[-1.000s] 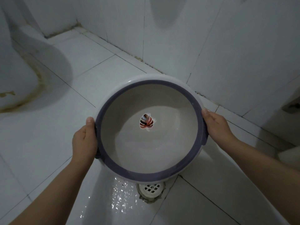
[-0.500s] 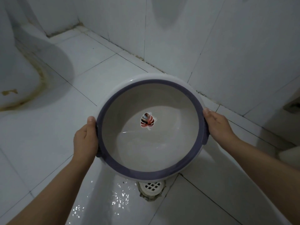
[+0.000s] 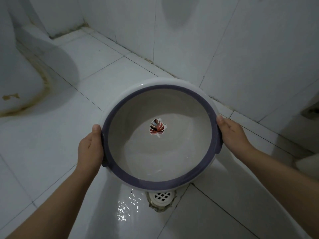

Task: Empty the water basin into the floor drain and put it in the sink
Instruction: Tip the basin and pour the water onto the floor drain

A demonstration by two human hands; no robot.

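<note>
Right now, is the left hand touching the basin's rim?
Touching. The head view shows the left hand wrapped around the purple rim of the basin, thumb on top, no gap.

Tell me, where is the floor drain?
The floor drain sits low in the head view, just under the near rim of the basin that both hands hold.

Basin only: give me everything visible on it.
The round, pale plastic basin has a purple rim band and a red leaf sticker at its inside centre. It is held above the white tiled floor, its near edge over the white grated floor drain. Left hand and right hand grip opposite rim sides. A little water appears to remain inside.
</note>
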